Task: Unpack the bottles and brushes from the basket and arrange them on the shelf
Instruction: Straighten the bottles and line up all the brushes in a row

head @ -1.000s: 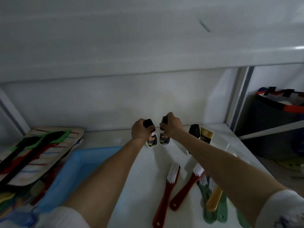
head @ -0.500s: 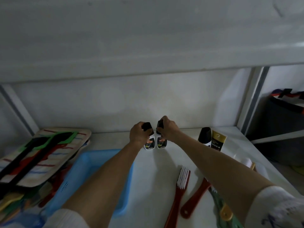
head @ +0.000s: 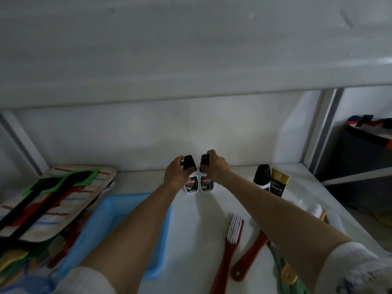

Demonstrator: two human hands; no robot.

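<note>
Two small white bottles with black caps stand side by side near the back of the white shelf (head: 191, 230). My left hand (head: 176, 176) grips the cap of the left bottle (head: 191, 185). My right hand (head: 216, 168) grips the cap of the right bottle (head: 206, 184). To their right stand a black-capped bottle (head: 262, 177) and a gold and black tube (head: 279, 184). A red-handled brush (head: 230, 240) lies on the shelf in front. A second red brush (head: 250, 259) and green and yellow brushes (head: 286, 272) lie partly under my right forearm. The blue basket (head: 118, 219) sits at the left, under my left arm.
A painted board with black, green and red shapes (head: 48, 200) leans over coloured items at the far left. Another shelf board (head: 191, 49) hangs overhead. A dark bag with a red and orange rim (head: 364, 141) stands beyond the right upright. A white-bristled brush (head: 317, 211) lies near the right edge.
Both hands have stayed on the two small bottles, which now stand upright together. The view has shifted so the shelf items sit further right.
</note>
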